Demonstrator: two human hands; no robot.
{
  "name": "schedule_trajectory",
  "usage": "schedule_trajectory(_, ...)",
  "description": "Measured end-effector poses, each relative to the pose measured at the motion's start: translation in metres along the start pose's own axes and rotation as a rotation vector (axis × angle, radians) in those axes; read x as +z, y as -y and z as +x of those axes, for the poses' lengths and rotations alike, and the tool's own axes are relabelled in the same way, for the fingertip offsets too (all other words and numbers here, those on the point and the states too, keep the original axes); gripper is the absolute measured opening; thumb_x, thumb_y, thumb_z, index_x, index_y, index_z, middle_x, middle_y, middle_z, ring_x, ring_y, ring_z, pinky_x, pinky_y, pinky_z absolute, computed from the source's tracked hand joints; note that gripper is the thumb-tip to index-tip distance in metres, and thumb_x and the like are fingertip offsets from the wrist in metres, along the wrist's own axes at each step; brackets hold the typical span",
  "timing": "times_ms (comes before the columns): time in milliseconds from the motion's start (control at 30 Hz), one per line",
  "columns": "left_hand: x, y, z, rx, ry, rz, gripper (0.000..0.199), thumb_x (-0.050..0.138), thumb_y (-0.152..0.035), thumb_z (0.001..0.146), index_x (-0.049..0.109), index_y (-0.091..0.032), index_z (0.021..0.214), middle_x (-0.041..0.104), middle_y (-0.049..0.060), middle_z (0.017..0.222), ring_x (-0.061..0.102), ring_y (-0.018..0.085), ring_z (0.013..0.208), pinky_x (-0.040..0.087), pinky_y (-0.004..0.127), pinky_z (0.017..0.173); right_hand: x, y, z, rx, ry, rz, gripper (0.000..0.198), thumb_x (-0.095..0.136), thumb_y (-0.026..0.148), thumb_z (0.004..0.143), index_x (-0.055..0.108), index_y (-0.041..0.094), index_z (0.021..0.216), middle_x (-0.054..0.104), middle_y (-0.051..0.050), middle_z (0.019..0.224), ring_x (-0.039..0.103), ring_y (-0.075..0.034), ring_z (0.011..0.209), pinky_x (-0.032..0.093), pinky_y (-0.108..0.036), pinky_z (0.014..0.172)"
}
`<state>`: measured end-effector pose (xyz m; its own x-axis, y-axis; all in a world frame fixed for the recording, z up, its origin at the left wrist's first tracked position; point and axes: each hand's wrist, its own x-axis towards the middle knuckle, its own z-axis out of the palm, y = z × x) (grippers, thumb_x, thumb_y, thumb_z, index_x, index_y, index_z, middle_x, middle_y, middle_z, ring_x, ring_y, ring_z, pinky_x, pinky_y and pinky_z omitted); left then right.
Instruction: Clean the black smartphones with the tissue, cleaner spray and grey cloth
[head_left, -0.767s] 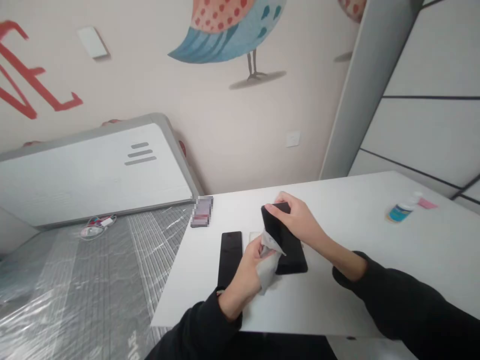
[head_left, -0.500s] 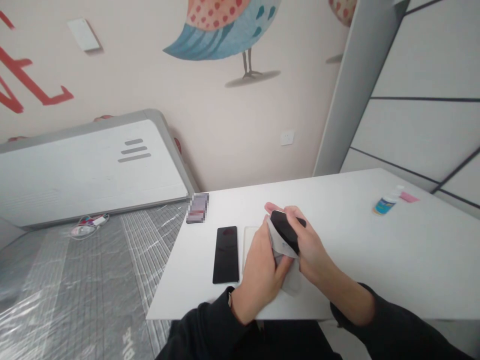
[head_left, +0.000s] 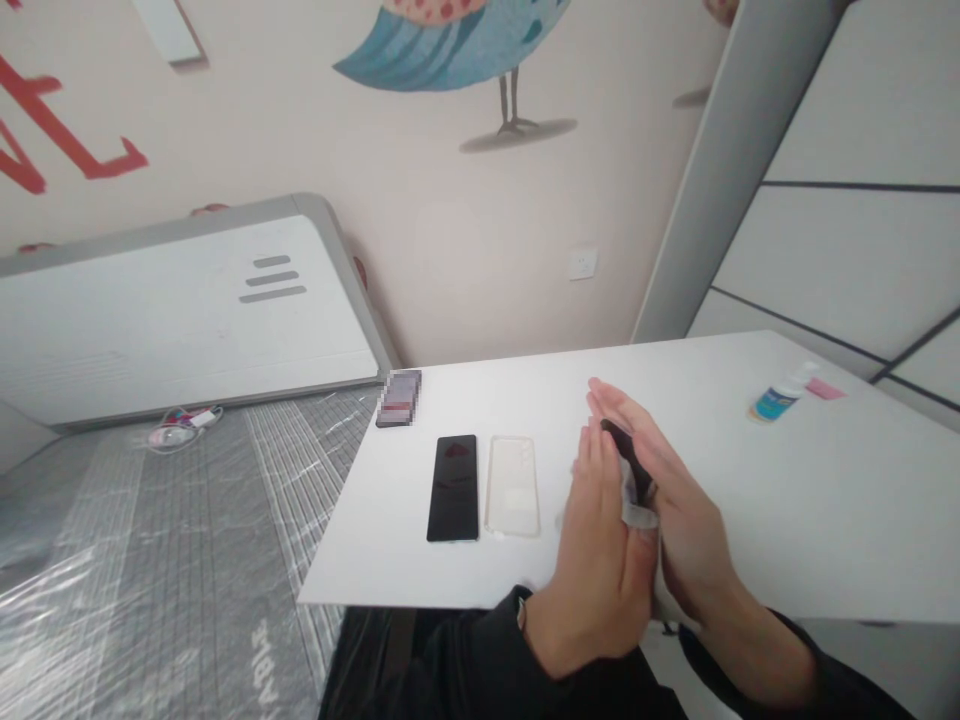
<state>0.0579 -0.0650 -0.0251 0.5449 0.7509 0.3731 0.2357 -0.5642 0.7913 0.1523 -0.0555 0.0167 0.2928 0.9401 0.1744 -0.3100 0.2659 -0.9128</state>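
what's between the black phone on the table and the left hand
In the head view, a clear case lies between the phone and left hand.

Hands (head_left: 600, 550) (head_left: 694, 515), palms facing, fingers (head_left: 592, 462) extended forward, forearms (head_left: 769, 650) angled inward.

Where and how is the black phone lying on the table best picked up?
Probably across its long edges, from above: the black phone lies flat on the table, longer than it is wide. The clear case close beside its right edge leaves less finger room there than on the left.
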Motion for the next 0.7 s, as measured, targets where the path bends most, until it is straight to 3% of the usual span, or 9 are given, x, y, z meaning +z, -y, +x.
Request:
schedule_trajectory(167,-0.008,0.014,-0.013,0.141,0.061,0.042,0.078,0.037,-0.025,0.105,-0.011,-0.023,0.165,-0.005,0.009,0.175,0.001,0.034,0.161,0.011,0.058,0.131,-0.004,-0.011,0.01,0.012,0.01,0.078,0.034,0.064,0.046,0.094,0.069,0.038,0.127,0.057,0.004,0.154,0.043,-0.024,0.15,0.021,-0.045,0.13)
schedule_trajectory(300,-0.022,0.009,0.011,0.166,-0.022,0.05,0.07,0.031,-0.022,0.105,-0.003,-0.024,0.166,0.006,0.006,0.176,0.005,0.029,0.161,0.011,0.054,0.133,0.009,-0.015,-0.01,0.048,-0.087,0.083,0.039,0.067,0.046,0.093,0.066,0.042,0.131,0.05,0.007,0.16,0.038,-0.023,0.152,0.024,-0.043,0.129)
schedule_trajectory(400,-0.021,0.002,0.022,0.127,-0.022,0.063,0.074,0.036,-0.02,0.102,0.002,-0.025,0.167,0.011,0.002,0.175,0.007,0.027,0.161,0.01,0.05,0.134,0.01,-0.014,-0.014,0.107,-0.132,0.119,0.041,0.063,0.051,0.094,0.064,0.042,0.134,0.05,0.006,0.159,0.04,-0.024,0.152,0.029,-0.045,0.128)
schedule_trajectory(500,-0.012,-0.001,0.012,0.107,0.102,0.038,0.078,0.042,-0.018,0.096,0.011,-0.02,0.167,0.014,0.006,0.174,0.013,0.029,0.16,0.017,0.053,0.132,-0.007,-0.008,0.005,0.061,-0.147,0.04,0.038,0.064,0.047,0.094,0.065,0.042,0.132,0.057,0.004,0.154,0.044,-0.024,0.15,0.029,-0.047,0.128)
schedule_trajectory(600,-0.016,-0.002,-0.005,0.095,0.253,-0.075,0.071,0.045,-0.015,0.093,0.03,-0.017,0.162,0.03,0.01,0.169,0.029,0.027,0.157,0.029,0.05,0.128,-0.036,0.001,0.031,-0.047,-0.289,0.061,0.023,0.063,0.043,0.095,0.071,0.042,0.117,0.064,0.005,0.145,0.05,-0.025,0.145,0.03,-0.051,0.127)
schedule_trajectory(667,-0.033,0.0,-0.01,0.014,0.204,-0.148,0.058,0.041,-0.015,0.097,0.045,-0.018,0.155,0.047,0.01,0.161,0.046,0.023,0.149,0.037,0.042,0.125,-0.056,0.01,0.042,-0.112,-0.356,0.055,0.018,0.061,0.041,0.097,0.074,0.045,0.109,0.064,0.009,0.144,0.048,-0.025,0.146,0.031,-0.05,0.127)
schedule_trajectory(700,-0.044,0.002,-0.009,-0.053,0.108,-0.154,0.051,0.039,-0.017,0.101,0.051,-0.019,0.151,0.057,0.009,0.154,0.053,0.022,0.143,0.04,0.04,0.123,-0.064,0.015,0.045,-0.136,-0.366,0.025,0.018,0.06,0.041,0.098,0.074,0.047,0.106,0.063,0.012,0.145,0.046,-0.024,0.148,0.031,-0.047,0.128)
